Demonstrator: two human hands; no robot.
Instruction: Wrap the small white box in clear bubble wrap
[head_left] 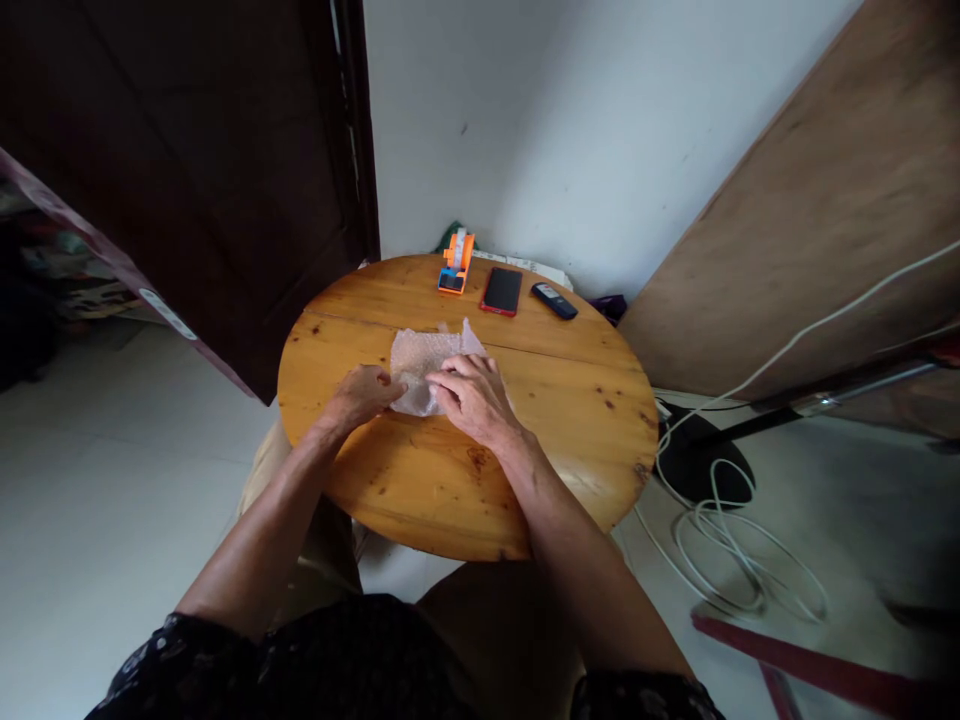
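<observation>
A crumpled, clear sheet of bubble wrap [421,350] lies near the middle of a round wooden table [570,400]. One corner of it sticks up at the far right side. My left hand [364,394] is at the left edge of the wrap, its thumb and forefinger apart and touching the plastic. From the right, my right hand [475,398] bends its fingers over the wrap and grips a fold of it near the front. Whether anything lies inside the wrap cannot be made out.
Behind the wrap stand an orange tape dispenser [457,262], a red-edged smartphone [502,290] and a small dark handset [554,299]. A white wall rises behind the table, with a dark door [247,150] to the left. White cable [731,560] coils on the floor at right.
</observation>
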